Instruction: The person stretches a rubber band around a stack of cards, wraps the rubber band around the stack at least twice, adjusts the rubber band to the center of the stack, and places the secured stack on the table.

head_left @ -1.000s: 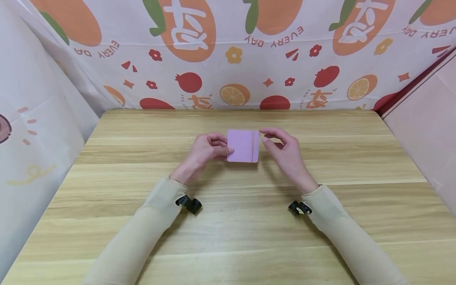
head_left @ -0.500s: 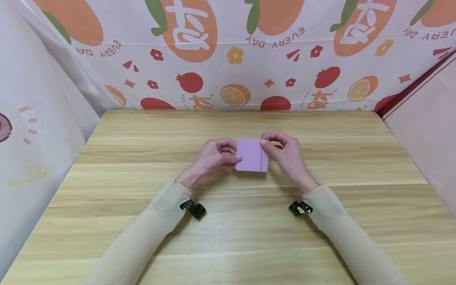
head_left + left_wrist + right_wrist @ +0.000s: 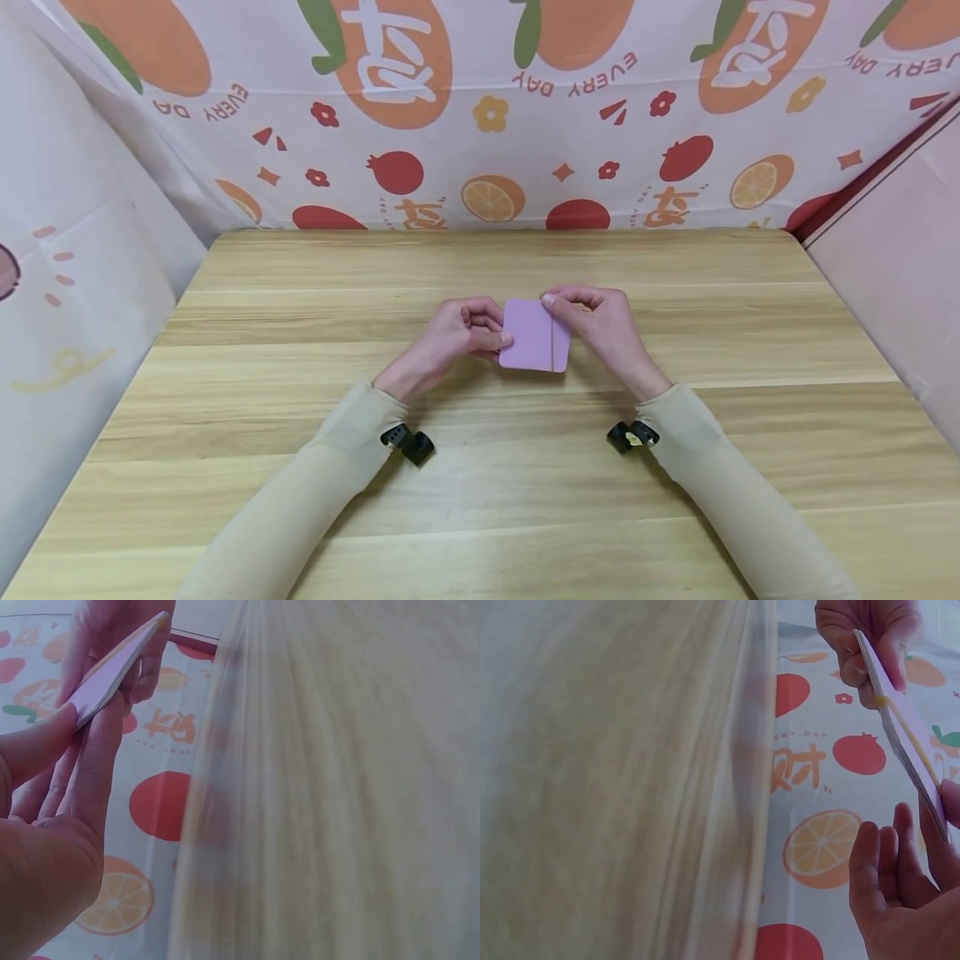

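A small lilac notebook (image 3: 527, 335), thin and square with rounded corners, is held up over the wooden table. A narrow yellowish elastic band (image 3: 553, 348) runs down it near its right edge. My left hand (image 3: 456, 337) pinches the left edge, thumb on the front face and fingers behind. At the upper right corner, my right hand (image 3: 603, 327) pinches the notebook between thumb and forefinger. Seen from the right wrist, the notebook (image 3: 900, 724) is edge-on, showing a stack of thin layers, and the other right-hand fingers (image 3: 866, 862) stay apart from it.
The wood-grain table (image 3: 480, 500) spreads under both arms. A white curtain with fruit prints (image 3: 555, 117) hangs along its back edge, and more cloth hangs at the left and right sides. A black camera mount (image 3: 408, 442) sits on each wrist.
The left hand has brought the notebook right and nearer the body, tilting it slightly. The right hand, earlier just off its right edge, now pinches the upper right corner.
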{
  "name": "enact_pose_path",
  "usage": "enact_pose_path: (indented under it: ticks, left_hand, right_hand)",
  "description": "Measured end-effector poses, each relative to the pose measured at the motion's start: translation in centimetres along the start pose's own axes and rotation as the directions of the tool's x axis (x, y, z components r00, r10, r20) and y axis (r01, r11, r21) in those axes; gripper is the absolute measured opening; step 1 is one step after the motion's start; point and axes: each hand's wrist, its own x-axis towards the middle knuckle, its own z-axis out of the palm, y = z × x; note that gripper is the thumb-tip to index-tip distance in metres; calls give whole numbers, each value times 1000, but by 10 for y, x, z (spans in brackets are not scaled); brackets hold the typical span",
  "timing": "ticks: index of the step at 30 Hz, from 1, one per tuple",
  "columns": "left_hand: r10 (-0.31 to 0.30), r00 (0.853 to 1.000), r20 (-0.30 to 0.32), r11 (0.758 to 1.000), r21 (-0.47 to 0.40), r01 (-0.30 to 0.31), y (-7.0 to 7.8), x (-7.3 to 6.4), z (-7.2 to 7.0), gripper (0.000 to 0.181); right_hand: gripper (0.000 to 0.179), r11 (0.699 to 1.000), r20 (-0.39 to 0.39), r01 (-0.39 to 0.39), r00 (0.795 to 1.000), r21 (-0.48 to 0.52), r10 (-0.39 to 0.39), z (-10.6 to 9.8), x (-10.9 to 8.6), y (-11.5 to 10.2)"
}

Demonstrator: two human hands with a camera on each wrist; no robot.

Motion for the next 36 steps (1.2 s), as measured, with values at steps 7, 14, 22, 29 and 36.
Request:
enact_pose_path:
  ticks: [7, 14, 22, 29, 36]
  left_hand:
    - [-11, 997, -79, 997, -81, 5, 1, 4, -6, 15]
    - [-8, 985, -170, 992, -128, -14, 5, 6, -16, 21]
    - [35, 967, -251, 989, -130, -70, 12, 4, -22, 23]
    - [51, 965, -258, 988, -127, -86, 16, 2, -21, 23]
    - [53, 959, -278, 988, -126, -91, 16, 1, -18, 21]
  right_hand:
    - [39, 998, 68, -8, 998, 58, 4, 2, 0, -1]
    - [40, 988, 89, -67, 994, 142, 55, 6, -2, -4]
    - [28, 995, 179, -98, 980, 37, 90, 7, -5, -1]
    - [23, 996, 196, -91, 977, 8, 88, 9, -6, -1]
    - [25, 991, 173, -131, 976, -7, 130, 11, -6, 0]
